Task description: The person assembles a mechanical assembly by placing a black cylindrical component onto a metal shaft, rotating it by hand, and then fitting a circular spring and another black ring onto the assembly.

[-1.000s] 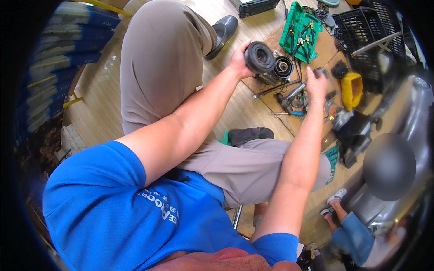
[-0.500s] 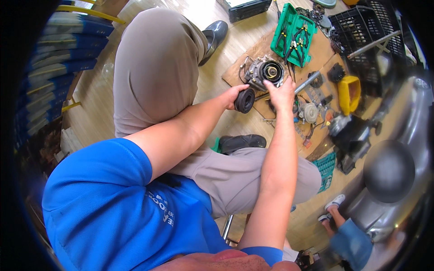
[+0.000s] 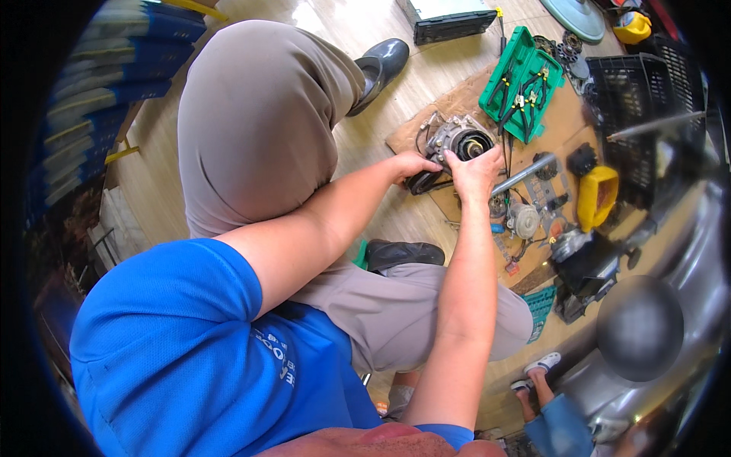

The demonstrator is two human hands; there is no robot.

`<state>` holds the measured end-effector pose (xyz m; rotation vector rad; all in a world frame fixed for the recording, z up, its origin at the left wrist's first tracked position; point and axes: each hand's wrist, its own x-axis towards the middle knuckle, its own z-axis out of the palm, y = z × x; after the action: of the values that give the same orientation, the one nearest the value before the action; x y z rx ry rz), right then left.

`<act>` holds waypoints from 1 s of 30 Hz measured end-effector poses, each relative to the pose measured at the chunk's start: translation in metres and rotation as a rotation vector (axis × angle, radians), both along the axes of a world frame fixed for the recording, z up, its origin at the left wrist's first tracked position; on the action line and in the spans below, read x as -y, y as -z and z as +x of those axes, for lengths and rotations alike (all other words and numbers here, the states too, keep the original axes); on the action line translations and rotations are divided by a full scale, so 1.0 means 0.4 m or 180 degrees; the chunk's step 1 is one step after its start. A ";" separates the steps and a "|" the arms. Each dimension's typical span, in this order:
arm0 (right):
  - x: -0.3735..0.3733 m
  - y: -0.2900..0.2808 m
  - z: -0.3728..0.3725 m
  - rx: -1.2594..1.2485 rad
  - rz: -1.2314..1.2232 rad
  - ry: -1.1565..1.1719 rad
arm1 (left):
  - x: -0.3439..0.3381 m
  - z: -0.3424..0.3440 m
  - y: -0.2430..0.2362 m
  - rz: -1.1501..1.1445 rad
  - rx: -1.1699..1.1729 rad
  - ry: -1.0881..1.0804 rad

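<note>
A metal compressor [image 3: 451,133] with a dark ring and a yellowish centre on its front face sits on the cardboard [image 3: 411,131]. My right hand [image 3: 480,174] is closed on the edge of its front end, thumb near the ring. Close beside the compressor, my left hand [image 3: 416,164] grips a black pulley [image 3: 423,182], now seen edge-on. The left fingertips are partly hidden behind the pulley. Whether pulley and compressor touch, I cannot tell.
A green case [image 3: 512,70] of several pliers lies open beyond the compressor. Right of my hand are a metal tube [image 3: 525,174], a round metal part [image 3: 524,221] and a yellow container [image 3: 598,196]. Black crates [image 3: 632,95] stand farther right. Another person's feet [image 3: 542,364] show lower right.
My left hand has brought the pulley closer to the compressor and turned it from face-on to edge-on. The right hand remains on the compressor. The whole view has shifted slightly.
</note>
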<state>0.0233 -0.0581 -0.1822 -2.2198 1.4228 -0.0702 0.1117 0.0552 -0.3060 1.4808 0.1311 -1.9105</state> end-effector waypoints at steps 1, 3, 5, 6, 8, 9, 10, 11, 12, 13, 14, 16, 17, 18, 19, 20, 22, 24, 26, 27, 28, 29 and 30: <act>0.005 0.007 -0.003 0.0014 -0.0030 -0.0019 | 0.007 0.004 -0.009 -0.0003 0.0163 0.0095; 0.012 0.026 -0.013 0.0043 -0.0091 -0.0051 | 0.019 -0.004 -0.031 -0.0136 0.1050 0.0271; 0.011 0.023 -0.014 0.0018 -0.0059 -0.0060 | 0.032 -0.034 -0.056 -0.0412 0.2481 0.0433; 0.007 0.020 -0.008 0.0057 -0.0119 -0.0111 | 0.038 -0.042 -0.078 -0.0190 0.2697 0.0526; 0.006 0.016 -0.009 0.0032 -0.0275 -0.0255 | 0.059 -0.042 -0.140 -0.0239 0.3138 0.0802; 0.006 0.013 -0.010 -0.0005 -0.0367 -0.0354 | 0.068 -0.040 -0.161 -0.0259 0.3362 0.0939; 0.006 0.009 -0.003 -0.0021 -0.0454 -0.0484 | 0.075 -0.032 -0.153 -0.0485 0.3402 0.0788; 0.010 0.014 -0.006 0.0074 -0.0400 -0.0504 | 0.085 -0.032 -0.134 -0.0609 0.3341 0.0653; 0.017 0.023 -0.011 0.0169 -0.0344 -0.0525 | 0.095 -0.032 -0.117 -0.0730 0.3280 0.0515; 0.022 0.027 -0.011 0.0279 -0.0289 -0.0531 | 0.101 -0.027 -0.117 -0.0855 0.3232 0.0392; 0.022 0.032 -0.012 0.0289 -0.0300 -0.0474 | 0.101 -0.029 -0.118 -0.0900 0.3262 0.0370; 0.011 0.040 -0.016 0.0305 -0.0309 -0.0349 | 0.097 -0.031 -0.120 -0.1052 0.3134 0.0238; 0.004 0.048 -0.010 0.0297 -0.0360 -0.0224 | 0.093 -0.032 -0.121 -0.1125 0.3065 0.0181; -0.003 0.058 -0.001 0.0285 -0.0411 -0.0093 | 0.089 -0.035 -0.121 -0.1041 0.3002 0.0222; -0.006 0.066 0.009 0.0293 -0.0469 0.0040 | 0.091 -0.032 -0.123 -0.0964 0.2958 0.0264; -0.010 0.071 0.012 0.0325 -0.0585 0.0109 | 0.094 -0.030 -0.124 -0.0890 0.2910 0.0310; -0.019 0.069 0.027 0.0388 -0.0617 0.0259 | 0.096 -0.023 -0.122 -0.0849 0.2850 0.0341; -0.033 0.054 0.053 0.0449 -0.0609 0.0407 | 0.084 -0.014 -0.116 -0.0808 0.2873 0.0348; -0.038 0.060 0.064 0.0409 -0.0653 0.0556 | 0.090 -0.016 -0.121 -0.0851 0.2924 0.0336; -0.041 0.064 0.067 0.0390 -0.0676 0.0628 | 0.089 -0.013 -0.123 -0.0861 0.2911 0.0353; -0.042 0.064 0.066 0.0381 -0.0648 0.0622 | 0.088 -0.014 -0.115 -0.0878 0.2903 0.0345; -0.041 0.062 0.064 0.0400 -0.0622 0.0599 | 0.086 -0.016 -0.107 -0.0891 0.2896 0.0337; -0.040 0.061 0.062 0.0421 -0.0594 0.0573 | 0.085 -0.017 -0.099 -0.0953 0.3087 0.0322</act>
<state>0.0482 -0.0420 -0.2065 -2.1796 1.5940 -0.4190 0.1051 0.0210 -0.2664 2.0306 -0.6468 -1.0305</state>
